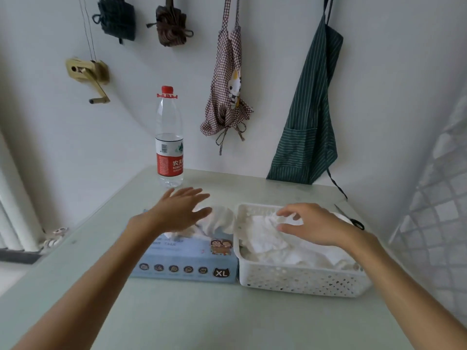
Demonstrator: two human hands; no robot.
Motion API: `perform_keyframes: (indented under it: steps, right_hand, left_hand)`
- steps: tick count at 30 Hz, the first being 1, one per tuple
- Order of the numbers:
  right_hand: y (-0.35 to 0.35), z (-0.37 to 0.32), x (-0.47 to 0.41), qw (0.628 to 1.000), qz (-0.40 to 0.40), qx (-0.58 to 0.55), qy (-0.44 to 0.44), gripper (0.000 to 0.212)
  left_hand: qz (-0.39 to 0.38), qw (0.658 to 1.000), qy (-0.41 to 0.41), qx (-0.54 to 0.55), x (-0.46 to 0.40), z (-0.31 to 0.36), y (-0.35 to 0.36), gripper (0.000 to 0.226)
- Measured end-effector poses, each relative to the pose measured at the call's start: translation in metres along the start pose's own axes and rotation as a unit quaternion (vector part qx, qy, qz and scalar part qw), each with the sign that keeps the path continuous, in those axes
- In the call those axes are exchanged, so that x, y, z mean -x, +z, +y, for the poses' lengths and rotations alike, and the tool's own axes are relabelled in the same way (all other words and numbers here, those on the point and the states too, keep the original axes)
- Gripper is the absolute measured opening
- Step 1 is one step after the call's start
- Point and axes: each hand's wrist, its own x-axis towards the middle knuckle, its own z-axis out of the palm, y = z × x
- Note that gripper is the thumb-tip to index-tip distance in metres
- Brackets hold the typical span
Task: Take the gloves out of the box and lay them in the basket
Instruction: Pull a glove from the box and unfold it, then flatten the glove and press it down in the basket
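A light blue glove box (185,258) marked XL lies on the table, with a thin white glove (222,219) sticking up from its top slot. My left hand (180,210) hovers flat over the box with straight fingers, just left of that glove. To the right of the box stands a white perforated basket (300,279) holding a heap of white gloves (270,241). My right hand (310,224) is over the basket, thumb and fingers loosely curved around the top of the heap; whether it pinches a glove is unclear.
A water bottle (169,140) with a red cap stands behind the box near the wall. Scissors (350,218) lie behind the basket's right corner. A checked apron (228,84) and a green striped apron (308,117) hang on the wall. Pale green table (202,319) spreads in front.
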Motion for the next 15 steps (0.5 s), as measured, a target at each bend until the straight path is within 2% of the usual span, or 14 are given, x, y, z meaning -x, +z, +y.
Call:
perform_keyframes:
  steps: [2,4,8,10,12,13,15]
  right_hand:
    - [0.02,-0.04,-0.014,0.998,0.029,-0.023,-0.05,0.033]
    - [0.043,-0.074,-0.031,0.995,0.071,-0.033,-0.066,0.035]
    - [0.073,-0.103,-0.065,0.993,0.111,0.035,-0.027,0.05]
    - [0.082,-0.104,-0.074,0.994,0.101,0.038,-0.023,0.041]
    - [0.084,-0.103,-0.078,0.994,0.101,0.024,-0.037,0.027]
    - [0.082,-0.102,-0.08,0.994,0.101,-0.011,-0.048,0.022]
    - [0.073,-0.103,-0.08,0.976,0.111,-0.18,-0.054,0.019]
  left_hand:
    - [0.026,0.998,-0.049,0.041,0.01,-0.033,0.013,0.052]
    - [0.053,0.99,-0.073,0.108,0.019,-0.047,0.029,0.045]
    - [0.119,0.966,-0.111,0.199,0.024,-0.054,0.046,0.039]
    - [0.131,0.965,-0.108,0.201,0.021,-0.059,0.045,0.039]
    - [0.102,0.97,-0.106,0.194,0.017,-0.063,0.043,0.047]
    - [0.083,0.97,-0.111,0.198,0.016,-0.063,0.043,0.054]
    - [0.068,0.969,-0.129,0.198,0.013,-0.061,0.043,0.061]
